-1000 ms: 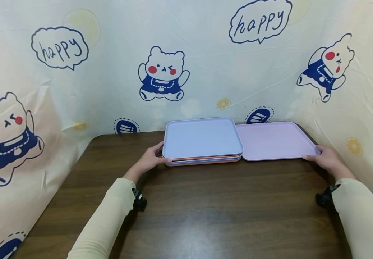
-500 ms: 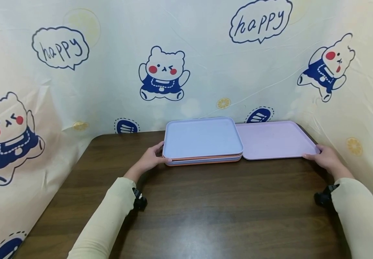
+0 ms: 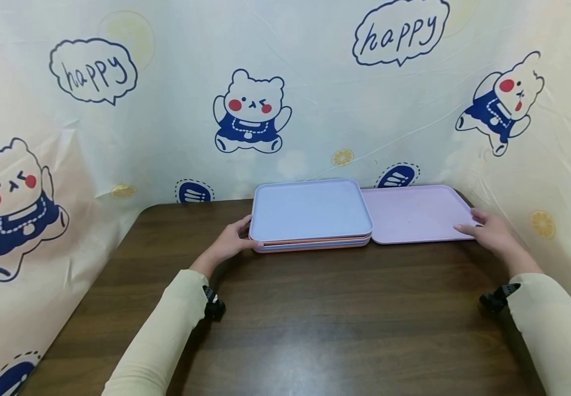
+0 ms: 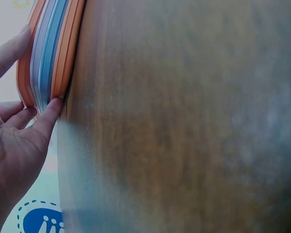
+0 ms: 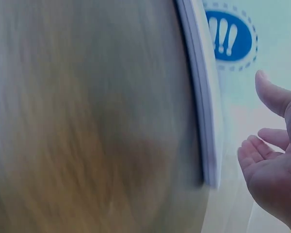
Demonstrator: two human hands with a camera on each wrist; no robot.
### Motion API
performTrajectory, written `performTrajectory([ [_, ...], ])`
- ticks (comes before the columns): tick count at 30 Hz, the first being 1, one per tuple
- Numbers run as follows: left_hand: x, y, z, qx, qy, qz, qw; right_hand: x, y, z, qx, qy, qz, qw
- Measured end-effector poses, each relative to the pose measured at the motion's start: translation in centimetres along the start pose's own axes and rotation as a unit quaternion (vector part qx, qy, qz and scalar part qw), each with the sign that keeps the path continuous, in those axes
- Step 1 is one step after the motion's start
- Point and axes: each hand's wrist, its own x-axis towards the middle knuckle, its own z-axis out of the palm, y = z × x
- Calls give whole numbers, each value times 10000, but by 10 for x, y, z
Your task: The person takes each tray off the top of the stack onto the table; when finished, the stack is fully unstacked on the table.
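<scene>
A stack of trays lies at the back of the table, with a light blue tray on top and orange, lilac and blue edges below. My left hand holds its near left corner; the left wrist view shows the thumb and fingers against the stacked edges. To the right lies a lilac tray, touching or nearly touching the stack. Over its right end is my right hand, fingers loosely bent. In the right wrist view, that hand stands apart from the lilac tray's edge with nothing in it.
The dark brown wooden table stretches in front of the trays. A printed cloth with bears and lettering hangs close behind the trays and along both sides.
My right hand has let go of the lilac tray's right end and moved slightly up and left. The left hand stays at the stack, and the trays look nearly unmoved.
</scene>
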Motion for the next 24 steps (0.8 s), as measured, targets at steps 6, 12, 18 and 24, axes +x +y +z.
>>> performTrajectory([
  [6, 16, -21, 1, -18, -8, -29, 10000, 7, -25, 19, 347, -36, -182, 9992],
  [12, 27, -42, 4, 3, 80, -36, 10000, 10, -56, 43, 551, -35, -418, 9976],
  [18, 25, -43, 3, 20, 151, 67, 9999, 16, -86, 68, 819, -86, -517, 9953],
  [24, 24, -41, 3, 10, 167, 127, 9998, 23, -111, 90, 948, -306, -548, 9935],
])
